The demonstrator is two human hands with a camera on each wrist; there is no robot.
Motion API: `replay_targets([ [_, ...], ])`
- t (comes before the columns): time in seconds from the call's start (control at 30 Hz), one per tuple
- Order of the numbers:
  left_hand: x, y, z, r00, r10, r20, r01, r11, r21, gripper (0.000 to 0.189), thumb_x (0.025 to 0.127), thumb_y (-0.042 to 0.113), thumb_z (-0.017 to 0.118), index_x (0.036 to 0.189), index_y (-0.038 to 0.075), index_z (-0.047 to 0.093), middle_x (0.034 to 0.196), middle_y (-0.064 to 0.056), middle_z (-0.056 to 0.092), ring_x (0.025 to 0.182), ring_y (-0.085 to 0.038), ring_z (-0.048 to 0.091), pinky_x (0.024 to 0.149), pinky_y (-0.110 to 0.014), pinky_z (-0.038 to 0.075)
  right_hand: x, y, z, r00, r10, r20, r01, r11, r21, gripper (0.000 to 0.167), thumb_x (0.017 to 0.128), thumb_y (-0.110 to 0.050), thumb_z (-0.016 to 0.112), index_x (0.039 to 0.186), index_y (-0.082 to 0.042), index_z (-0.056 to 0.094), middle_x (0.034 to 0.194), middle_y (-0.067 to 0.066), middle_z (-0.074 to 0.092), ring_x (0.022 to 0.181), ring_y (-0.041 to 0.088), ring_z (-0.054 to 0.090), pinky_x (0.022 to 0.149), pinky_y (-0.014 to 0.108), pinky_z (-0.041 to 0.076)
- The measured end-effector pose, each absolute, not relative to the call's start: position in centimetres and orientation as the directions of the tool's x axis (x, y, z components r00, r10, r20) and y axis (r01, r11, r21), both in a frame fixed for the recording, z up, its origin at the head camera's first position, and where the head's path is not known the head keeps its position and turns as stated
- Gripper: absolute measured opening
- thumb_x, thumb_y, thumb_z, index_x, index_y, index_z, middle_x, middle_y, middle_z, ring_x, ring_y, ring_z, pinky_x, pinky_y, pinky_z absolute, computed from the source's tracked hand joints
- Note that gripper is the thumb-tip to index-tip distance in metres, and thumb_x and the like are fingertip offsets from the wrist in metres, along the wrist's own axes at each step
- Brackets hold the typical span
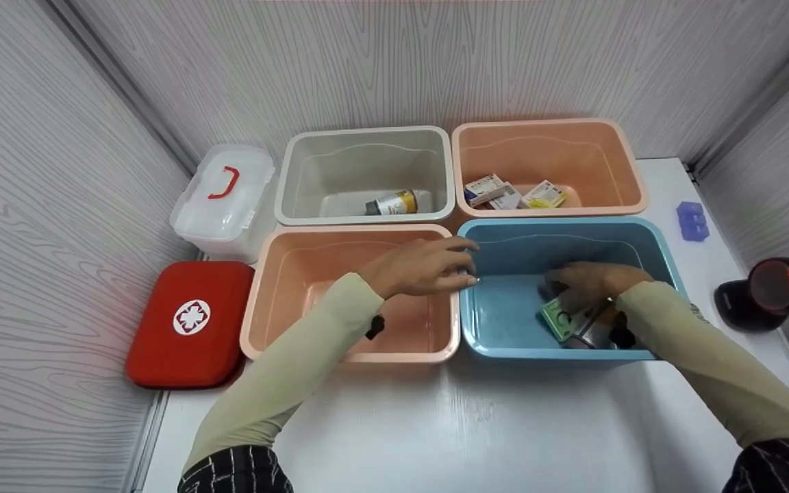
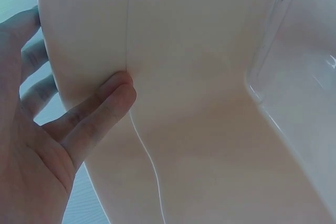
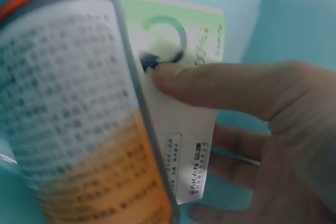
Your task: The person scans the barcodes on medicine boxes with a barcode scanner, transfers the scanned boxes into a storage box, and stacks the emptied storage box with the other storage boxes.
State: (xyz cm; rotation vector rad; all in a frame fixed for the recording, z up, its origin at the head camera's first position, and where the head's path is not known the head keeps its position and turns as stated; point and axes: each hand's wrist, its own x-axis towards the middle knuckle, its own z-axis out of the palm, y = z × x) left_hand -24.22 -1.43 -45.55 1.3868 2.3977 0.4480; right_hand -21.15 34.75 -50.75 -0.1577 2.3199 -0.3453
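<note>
My right hand [image 1: 590, 282] reaches down into the blue bin [image 1: 562, 222], partly blurred. In the right wrist view its thumb lies over the face of a green and white box [image 3: 191, 114], with fingers behind the box's edge; I take it as pinched. A white and orange bottle [image 3: 79, 103] with a grey top is close in front of that camera. My left hand [image 1: 429, 267] hovers around the wall between the blue bin and the front peach bin [image 1: 350, 233], its fingers loosely bent. Nothing shows in its grasp, and whether it touches the rim is unclear.
Behind stand a grey bin [image 1: 367, 131] with a bottle [image 1: 394, 203] and another peach bin [image 1: 545, 124] with several small boxes. At left are a clear case [image 1: 220, 198] and a red first-aid case [image 1: 189, 325]. A purple pillbox [image 1: 692, 221] and black device [image 1: 778, 291] stand right.
</note>
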Motion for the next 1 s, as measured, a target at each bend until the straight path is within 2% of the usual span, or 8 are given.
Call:
replay_targets([
  [0.17,-24.2,-1.3,-45.8,-0.463,0.875,-0.14,0.764,0.475,0.437,0.044,0.114,0.049,0.052,0.138,0.018,0.072,0.171,-0.006,0.045,0.141,-0.023,0.061,0.117,-0.042,0.052,-21.9,35.4,-50.0,-0.698,-0.403,-0.592,-0.198,0.903,-0.381,0.022,0.102,-0.014,0.073,0.123,-0.019,0.076,0.114,0.002,0.074,0.101,0.023,0.066,0.089,0.044,0.057],
  [0.27,-24.3,-1.2,-45.7,-0.462,0.875,-0.145,0.762,0.475,0.441,0.045,0.114,0.05,0.051,0.139,0.018,0.072,0.171,-0.007,0.044,0.142,-0.024,0.06,0.118,-0.042,0.051,-21.9,35.7,-49.0,-0.717,-0.471,-0.515,-0.204,0.847,-0.49,0.019,0.101,-0.014,0.076,0.12,-0.016,0.076,0.118,0.005,0.076,0.102,0.022,0.067,0.092,0.046,0.058],
  [0.43,-24.3,-1.2,-45.6,-0.47,0.871,-0.142,0.759,0.481,0.439,0.045,0.114,0.05,0.052,0.139,0.019,0.072,0.172,-0.004,0.044,0.14,-0.023,0.061,0.119,-0.041,0.051,-20.9,35.5,-46.6,-0.8,-0.509,-0.318,-0.233,0.752,-0.617,0.024,0.101,-0.02,0.08,0.124,-0.017,0.073,0.126,0.007,0.076,0.108,0.024,0.068,0.095,0.045,0.058],
  [0.57,-24.3,-1.3,-45.6,-0.465,0.878,-0.117,0.769,0.466,0.438,0.043,0.114,0.048,0.053,0.139,0.018,0.073,0.17,-0.006,0.046,0.136,-0.022,0.064,0.116,-0.041,0.053,-19.9,35.2,-44.9,-0.851,-0.501,-0.155,-0.316,0.726,-0.611,0.027,0.103,-0.021,0.079,0.129,-0.016,0.074,0.126,0.005,0.075,0.105,0.021,0.066,0.093,0.038,0.057],
  [0.67,-24.3,-1.3,-45.6,-0.46,0.881,-0.11,0.773,0.458,0.439,0.043,0.114,0.048,0.054,0.139,0.017,0.073,0.17,-0.007,0.047,0.135,-0.022,0.064,0.114,-0.041,0.054,-19.2,35.1,-44.0,-0.869,-0.493,-0.049,-0.374,0.716,-0.589,0.029,0.103,-0.016,0.078,0.131,-0.013,0.072,0.124,0.005,0.075,0.102,0.019,0.065,0.089,0.032,0.056],
  [0.83,-24.3,-1.3,-45.7,-0.464,0.878,-0.12,0.771,0.467,0.433,0.044,0.114,0.049,0.052,0.138,0.019,0.073,0.17,-0.006,0.046,0.139,-0.023,0.062,0.117,-0.041,0.053,-18.5,35.2,-42.5,-0.888,-0.457,0.052,-0.397,0.703,-0.59,0.032,0.101,-0.01,0.078,0.131,-0.014,0.069,0.123,0.004,0.072,0.1,0.014,0.062,0.085,0.017,0.051],
  [1.0,-24.3,-1.3,-45.7,-0.468,0.875,-0.12,0.764,0.469,0.443,0.044,0.114,0.049,0.052,0.138,0.019,0.073,0.17,-0.006,0.046,0.141,-0.023,0.061,0.118,-0.041,0.052,-17.4,35.9,-41.0,-0.882,-0.448,0.142,-0.436,0.666,-0.606,0.043,0.101,-0.007,0.078,0.142,-0.016,0.07,0.134,0.003,0.07,0.108,0.006,0.059,0.091,0.009,0.045],
])
